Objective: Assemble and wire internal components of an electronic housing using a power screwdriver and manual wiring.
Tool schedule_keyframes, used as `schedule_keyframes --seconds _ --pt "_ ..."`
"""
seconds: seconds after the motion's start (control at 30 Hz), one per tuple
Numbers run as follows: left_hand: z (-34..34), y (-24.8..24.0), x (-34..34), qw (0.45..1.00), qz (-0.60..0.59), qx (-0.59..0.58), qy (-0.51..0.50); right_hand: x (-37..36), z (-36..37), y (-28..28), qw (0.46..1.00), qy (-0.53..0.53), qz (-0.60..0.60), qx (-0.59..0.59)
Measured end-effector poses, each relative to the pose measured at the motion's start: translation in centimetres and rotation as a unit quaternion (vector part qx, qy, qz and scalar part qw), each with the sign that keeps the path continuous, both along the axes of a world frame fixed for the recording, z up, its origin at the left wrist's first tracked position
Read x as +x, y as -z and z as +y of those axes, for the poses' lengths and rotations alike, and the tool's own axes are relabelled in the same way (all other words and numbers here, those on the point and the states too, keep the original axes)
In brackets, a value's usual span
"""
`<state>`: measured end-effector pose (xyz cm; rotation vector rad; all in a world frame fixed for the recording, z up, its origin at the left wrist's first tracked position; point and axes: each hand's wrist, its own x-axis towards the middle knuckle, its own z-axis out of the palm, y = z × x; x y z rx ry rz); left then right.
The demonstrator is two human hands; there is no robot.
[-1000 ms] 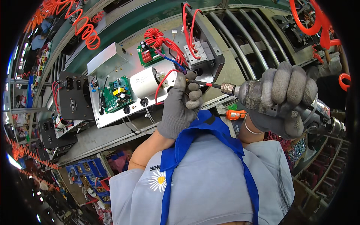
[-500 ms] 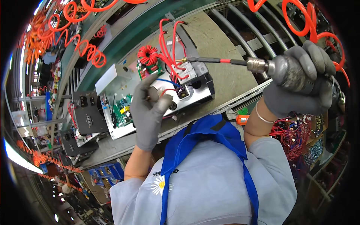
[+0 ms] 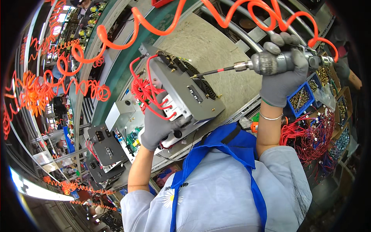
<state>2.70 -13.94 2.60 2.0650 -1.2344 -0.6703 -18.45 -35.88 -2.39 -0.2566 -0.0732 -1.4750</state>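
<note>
My right hand (image 3: 286, 83), in a grey glove, is closed around an air screwdriver (image 3: 259, 63). Its long bit (image 3: 210, 72) points left, and the brass-coloured tip is at the face of a dark grey end panel (image 3: 181, 87); whether it touches a stud there I cannot tell. My left hand (image 3: 157, 129), also gloved, grips the panel from its inner side, next to a white terminal block (image 3: 172, 109). The panel stands tilted on an open electronic unit with red cables (image 3: 157, 101), a red-wound coil (image 3: 142, 88) and a green circuit board (image 3: 133, 139).
An orange coiled hose (image 3: 154, 31) hangs across the far side. More dark units (image 3: 106, 145) stand to the left. On the right are blue bins of brass fasteners (image 3: 299, 101) and a heap of red wires (image 3: 303, 133). Metal rollers (image 3: 245, 36) lie beyond the worktop (image 3: 232, 50).
The end panel has been tipped up and turned, its outer face now toward the screwdriver. My left hand has gone from spread fingers to gripping it. The screwdriver has shifted left.
</note>
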Motion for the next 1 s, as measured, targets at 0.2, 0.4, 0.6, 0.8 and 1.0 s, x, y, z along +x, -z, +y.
schedule_keyframes --seconds 0.2,0.4,0.6,0.8,1.0 --pt "-0.1 0.5 0.9 0.998 -0.045 0.006 0.041 2.0 -0.9 2.1 0.998 0.013 0.038 0.039" --pt "0.0 0.8 1.2 0.992 -0.106 0.039 0.061 2.8 -1.1 2.8 0.998 -0.028 0.032 0.037" --pt "1.0 1.4 1.8 0.993 -0.102 0.039 0.033 4.4 -2.1 2.7 0.995 -0.067 0.053 0.046" --pt "-0.3 -0.4 1.4 0.995 -0.073 0.015 0.063 6.0 -4.2 2.6 0.98 -0.182 0.073 0.04" --pt "0.7 2.1 1.4 0.998 -0.024 -0.04 0.051 6.2 -5.4 2.7 0.949 -0.301 0.083 0.038"
